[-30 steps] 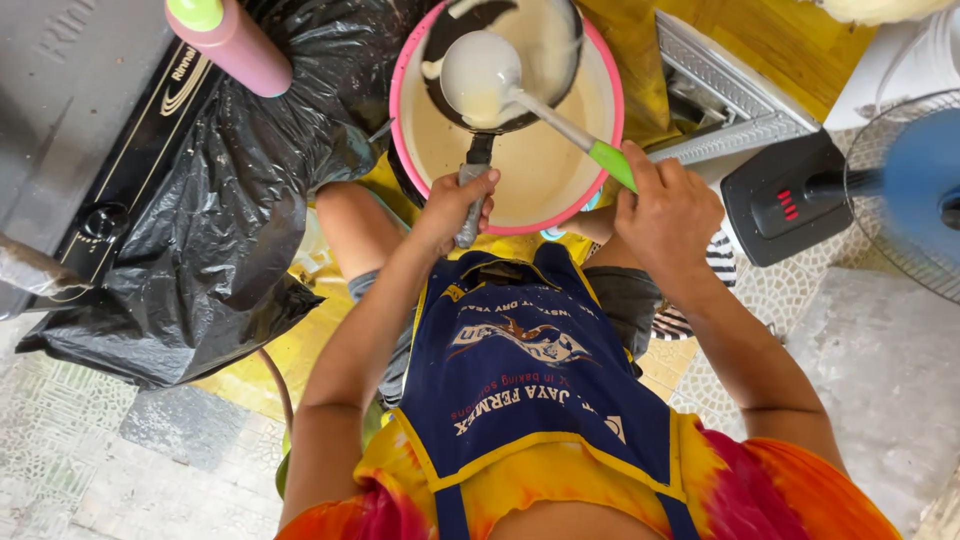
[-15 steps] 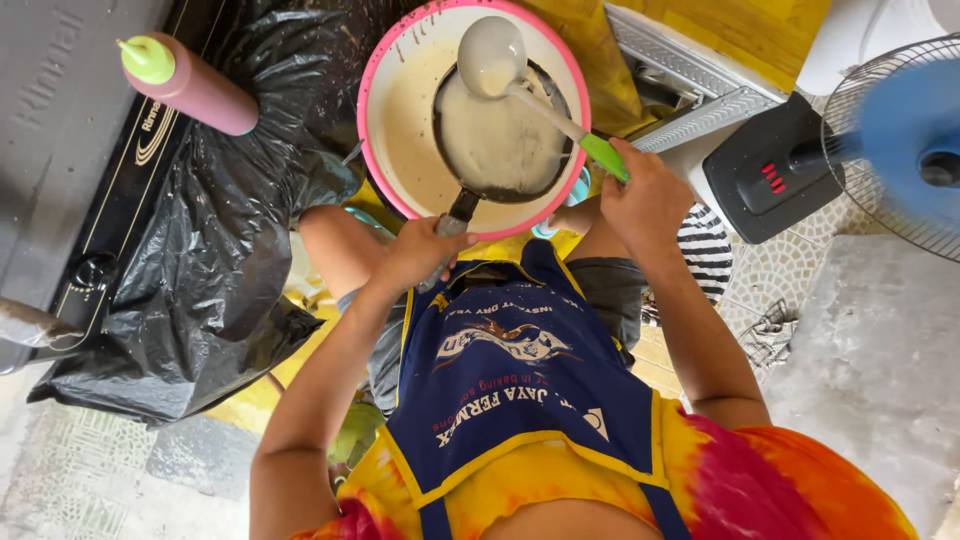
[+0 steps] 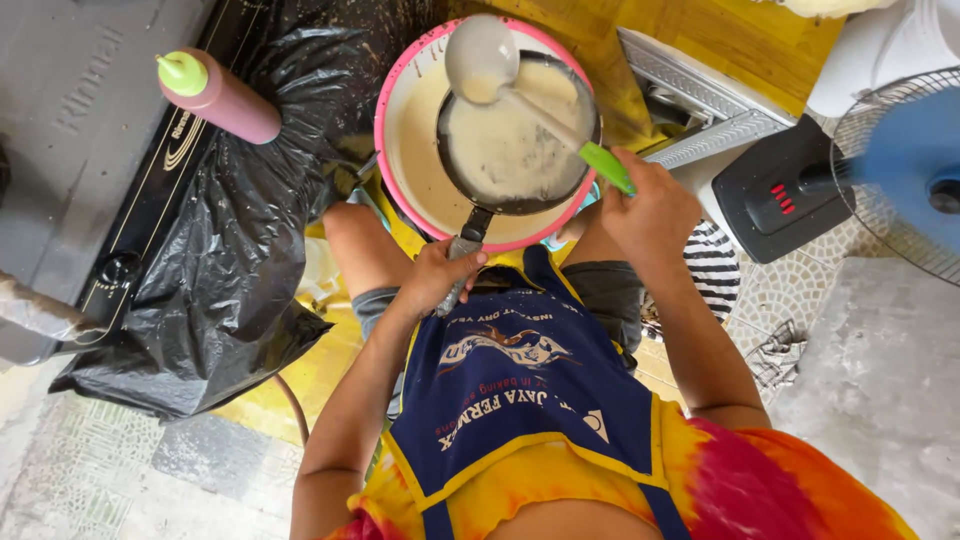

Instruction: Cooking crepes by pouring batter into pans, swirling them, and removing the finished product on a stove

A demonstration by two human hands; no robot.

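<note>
Head view, upper centre: left hand (image 3: 437, 275) grips the batter-coated pan (image 3: 515, 135) by its handle; right hand (image 3: 650, 205) clasps the ladle (image 3: 482, 55)'s green end. Batter looks runny, slippery.

Home cooking spot on the floor, gas stove (image 3: 110, 150), batter bowl (image 3: 405, 150), squeeze bottle (image 3: 220, 92), standing fan (image 3: 900, 170), tiled floor (image 3: 880, 380)

From my remote seat I see a yellow wooden surface (image 3: 760, 40) beyond my right hand (image 3: 650, 205). A blue fan (image 3: 900, 160) on a black base sits well to that hand's right, over pale mosaic floor (image 3: 790, 290) and grey concrete (image 3: 880, 400). Left of my left hand (image 3: 435, 275) lie a crumpled black plastic bag (image 3: 220, 270), a gas stove (image 3: 90, 130) and a pink squeeze bottle (image 3: 225, 95). Daylight is bright and even.
</note>
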